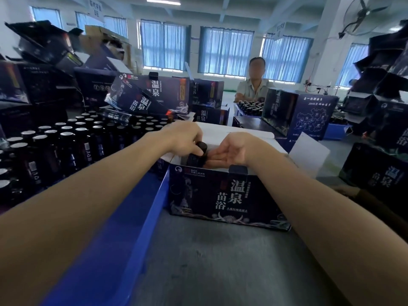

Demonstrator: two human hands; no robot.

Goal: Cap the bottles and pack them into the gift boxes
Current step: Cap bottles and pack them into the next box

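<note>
An open dark gift box with white lettering stands on the grey table in front of me, its white flaps folded up. My left hand grips a dark capped bottle by its top, tilted over the box's left opening. My right hand lies beside it with fingers stretched out, touching the bottle's side. To the left, several uncapped dark bottles with silver foil tops fill a blue crate.
Piles of dark gift boxes rise behind the crate and at the right. A person sits across the table behind another tray of bottles. Bare grey table surface lies before the box.
</note>
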